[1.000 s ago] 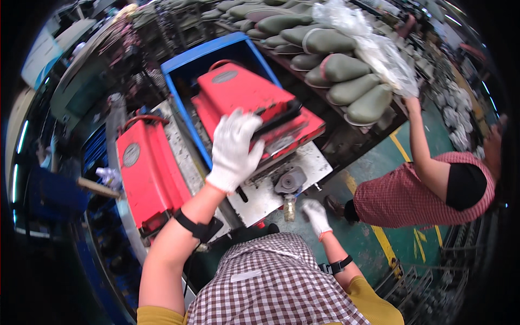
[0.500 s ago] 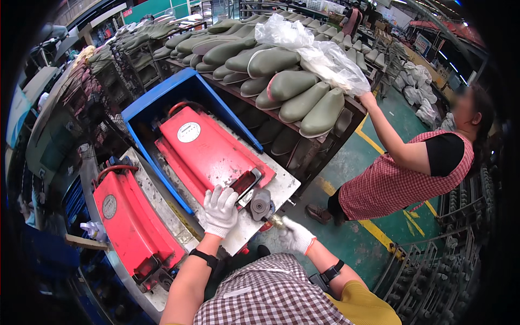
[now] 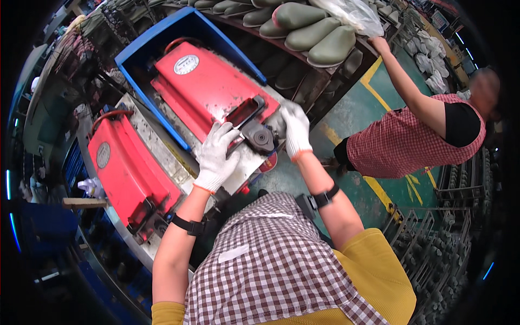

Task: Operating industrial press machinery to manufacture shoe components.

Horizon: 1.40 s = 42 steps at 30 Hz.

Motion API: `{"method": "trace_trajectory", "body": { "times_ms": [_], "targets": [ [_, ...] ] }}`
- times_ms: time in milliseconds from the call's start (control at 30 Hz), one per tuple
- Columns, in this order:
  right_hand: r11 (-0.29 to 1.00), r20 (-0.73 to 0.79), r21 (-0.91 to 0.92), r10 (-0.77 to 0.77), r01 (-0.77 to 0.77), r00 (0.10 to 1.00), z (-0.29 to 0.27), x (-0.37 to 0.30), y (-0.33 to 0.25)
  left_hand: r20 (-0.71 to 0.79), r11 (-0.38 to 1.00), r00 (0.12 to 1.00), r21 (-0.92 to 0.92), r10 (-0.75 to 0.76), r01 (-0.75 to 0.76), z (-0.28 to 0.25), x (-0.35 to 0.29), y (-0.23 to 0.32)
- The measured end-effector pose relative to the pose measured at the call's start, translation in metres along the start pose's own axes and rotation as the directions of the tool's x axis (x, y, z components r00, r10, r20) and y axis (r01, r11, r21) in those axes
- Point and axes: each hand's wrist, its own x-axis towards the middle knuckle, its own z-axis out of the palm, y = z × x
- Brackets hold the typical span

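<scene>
The right hand [image 3: 295, 127] now reaches the blue-framed red cover's [image 3: 208, 81] front, grip unclear. Opposite, the left hand [image 3: 216, 154] is loosely spread, so both flank it.

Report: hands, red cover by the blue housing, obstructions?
Left hand at front edge of red cover, right hand by its right corner. Blue housing around its rear. Gray fitting between hands.

Ahead of me, green shoe lasts [image 3: 331, 46] beside clear plastic [image 3: 355, 16], with a co-worker [image 3: 409, 141] to my right
</scene>
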Motion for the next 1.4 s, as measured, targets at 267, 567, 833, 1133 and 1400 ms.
{"method": "trace_trajectory", "body": {
  "times_ms": [267,567,833,1133,1400],
  "targets": [
    [0.958,0.116,0.287,-0.059,0.024,0.991,0.115,-0.002,-0.033,0.635,0.400,0.739,-0.631,-0.227,0.665,-0.053,-0.040,0.083],
    [0.747,0.276,-0.027,-0.634,0.665,0.723,0.211,-0.045,-0.001,0.564,0.399,0.703,-0.579,-0.434,0.711,-0.059,-0.075,0.096],
    [0.168,0.727,-0.053,-0.669,0.984,0.153,0.226,-0.095,-0.002,0.581,0.183,0.678,-0.683,-0.451,0.707,-0.085,-0.087,0.111],
    [0.188,0.759,-0.051,-0.631,0.981,0.161,0.226,-0.102,0.025,0.541,0.230,0.652,-0.649,-0.531,0.725,-0.080,-0.103,0.112],
    [0.438,0.534,-0.148,-0.720,0.887,0.444,0.235,-0.086,0.021,0.604,0.085,0.600,-0.664,-0.525,0.743,-0.084,-0.105,0.109]
  ]
}}
